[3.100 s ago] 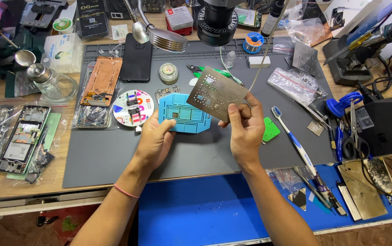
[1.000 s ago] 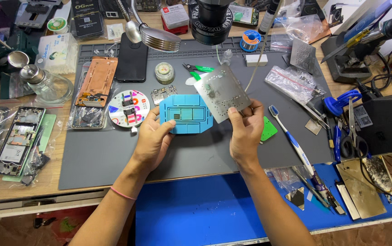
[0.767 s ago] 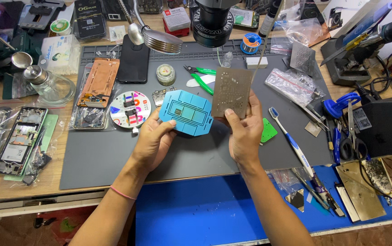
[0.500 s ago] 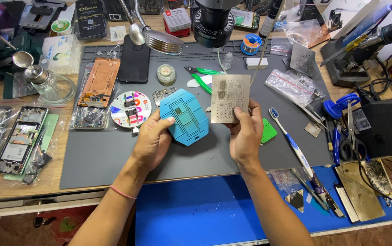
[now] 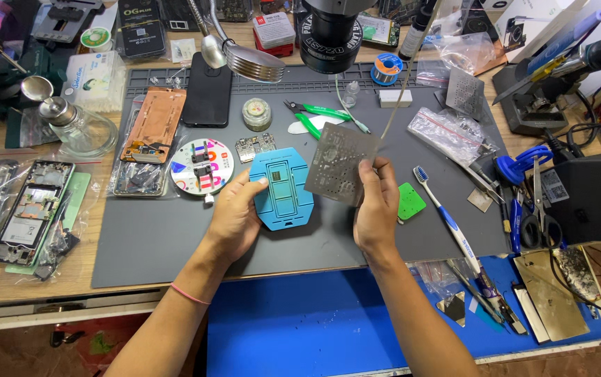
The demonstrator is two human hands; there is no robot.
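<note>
Mat: grey rubber work mat (image 5: 175,237) under everything, keeps small parts put.
L hand: my left hand (image 5: 234,216), fingers curled round the edge of blue octagonal plastic jig (image 5: 283,188), pinning it flat on mat.
R hand: my right hand (image 5: 377,209), thumb + fingers pinched on lower right corner of thin grey metal stencil sheet (image 5: 339,164), lifted and tilted, prob for inspection, just right of jig.
Far R: blue-white toothbrush (image 5: 447,220), loose on mat.

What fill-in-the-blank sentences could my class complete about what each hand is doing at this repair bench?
1. The right hand holds up a thin grey metal ____.
2. The left hand rests on a fixture coloured ____.
3. The toothbrush lies to the ____ of the right hand.

Missing words: stencil; blue; right
</note>
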